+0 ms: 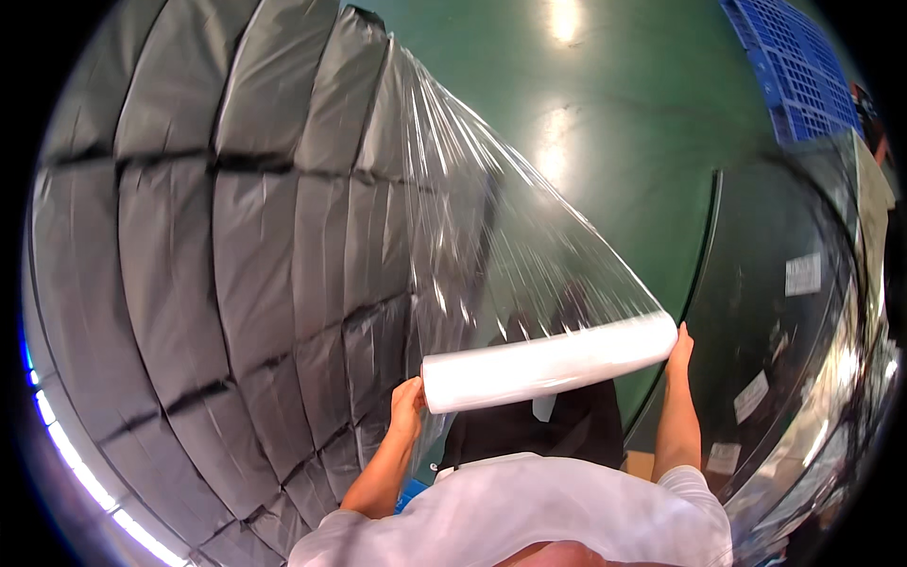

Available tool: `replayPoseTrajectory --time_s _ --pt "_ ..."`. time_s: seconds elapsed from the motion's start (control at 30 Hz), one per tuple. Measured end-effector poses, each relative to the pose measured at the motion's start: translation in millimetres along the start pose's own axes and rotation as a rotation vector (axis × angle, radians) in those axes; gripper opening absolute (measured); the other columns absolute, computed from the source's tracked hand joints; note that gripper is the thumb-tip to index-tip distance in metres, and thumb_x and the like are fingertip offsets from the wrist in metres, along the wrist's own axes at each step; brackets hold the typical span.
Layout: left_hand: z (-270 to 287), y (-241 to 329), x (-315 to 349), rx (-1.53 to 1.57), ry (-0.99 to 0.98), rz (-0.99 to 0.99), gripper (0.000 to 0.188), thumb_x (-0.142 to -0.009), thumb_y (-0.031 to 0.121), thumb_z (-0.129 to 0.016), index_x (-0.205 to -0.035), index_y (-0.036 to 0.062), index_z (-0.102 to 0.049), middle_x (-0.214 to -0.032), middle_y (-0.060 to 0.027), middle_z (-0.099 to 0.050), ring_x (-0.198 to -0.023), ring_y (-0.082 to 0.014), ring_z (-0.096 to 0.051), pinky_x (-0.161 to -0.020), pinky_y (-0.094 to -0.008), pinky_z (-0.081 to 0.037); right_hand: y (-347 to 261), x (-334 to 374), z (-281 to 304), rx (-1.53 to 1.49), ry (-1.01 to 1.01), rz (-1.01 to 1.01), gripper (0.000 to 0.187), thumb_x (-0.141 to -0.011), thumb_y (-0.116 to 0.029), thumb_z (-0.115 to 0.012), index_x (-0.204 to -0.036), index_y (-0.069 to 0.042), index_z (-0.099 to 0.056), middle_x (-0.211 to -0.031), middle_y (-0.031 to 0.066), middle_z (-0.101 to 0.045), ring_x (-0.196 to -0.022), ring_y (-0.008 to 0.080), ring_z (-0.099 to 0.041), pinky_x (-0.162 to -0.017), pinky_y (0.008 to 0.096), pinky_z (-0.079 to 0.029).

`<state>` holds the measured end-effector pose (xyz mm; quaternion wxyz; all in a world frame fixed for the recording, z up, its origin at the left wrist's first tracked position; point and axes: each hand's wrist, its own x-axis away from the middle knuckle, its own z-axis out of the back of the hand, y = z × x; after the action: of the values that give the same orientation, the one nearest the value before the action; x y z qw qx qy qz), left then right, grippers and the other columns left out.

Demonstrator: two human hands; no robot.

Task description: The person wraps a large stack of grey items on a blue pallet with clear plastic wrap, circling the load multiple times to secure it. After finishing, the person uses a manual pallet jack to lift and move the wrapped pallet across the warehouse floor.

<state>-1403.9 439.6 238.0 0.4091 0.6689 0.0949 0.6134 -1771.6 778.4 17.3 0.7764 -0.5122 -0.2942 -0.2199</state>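
A wide roll of clear stretch film [551, 364] is held crosswise in front of my body, tilted slightly up to the right. My left hand [408, 404] is closed at its left end, beside the stack. At the right end my right hand [679, 348] grips the roll, its fingers partly hidden behind the end. From the roll a taut, creased sheet of film [510, 222] runs up and away, narrowing to a far top corner of the stack. That stack is made of dark grey plastic-wrapped packages [260, 246] in rows on my left.
On the right stands a large black-sided load [756, 312] bearing white labels, with shiny film at its outer side. A blue plastic pallet [792, 71] is at the far right. Green floor [614, 123] runs between the stack and the black load.
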Motion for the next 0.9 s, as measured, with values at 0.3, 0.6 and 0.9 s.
replayPoseTrajectory --time_s 0.3,0.6,0.9 --pt "149.9 -155.2 109.7 -0.061 -0.105 0.033 0.031 -0.088 0.028 -0.05 -0.087 -0.0011 -0.061 -0.077 -0.0035 -0.061 -0.067 -0.0084 -0.054 -0.061 -0.0237 -0.042 180.8 191.4 94.7 -0.102 0.064 -0.005 0.038 -0.087 -0.03 -0.045 -0.073 0.002 -0.058 -0.07 0.0045 -0.056 -0.067 0.0125 -0.048 -0.064 0.0284 -0.04" --pt "258.4 -270.6 253.5 -0.028 -0.049 -0.041 0.027 -0.085 0.024 -0.055 -0.082 -0.0017 -0.062 -0.074 -0.002 -0.061 -0.062 -0.0065 -0.052 -0.057 -0.0212 -0.04 341.4 354.1 157.5 -0.21 0.048 -0.003 0.037 -0.087 -0.03 -0.045 -0.084 0.004 -0.061 -0.079 0.0069 -0.059 -0.071 0.0156 -0.053 -0.068 0.0303 -0.042" --pt "339.3 -388.7 351.2 -0.172 -0.008 -0.097 0.016 -0.076 0.013 -0.066 -0.071 -0.0017 -0.06 -0.067 0.0005 -0.057 -0.057 -0.0043 -0.046 -0.051 -0.0207 -0.036 490.5 470.7 216.6 -0.137 0.147 -0.076 0.042 -0.086 -0.036 -0.047 -0.085 0.004 -0.061 -0.082 0.0069 -0.06 -0.074 0.0155 -0.052 -0.07 0.0299 -0.041"
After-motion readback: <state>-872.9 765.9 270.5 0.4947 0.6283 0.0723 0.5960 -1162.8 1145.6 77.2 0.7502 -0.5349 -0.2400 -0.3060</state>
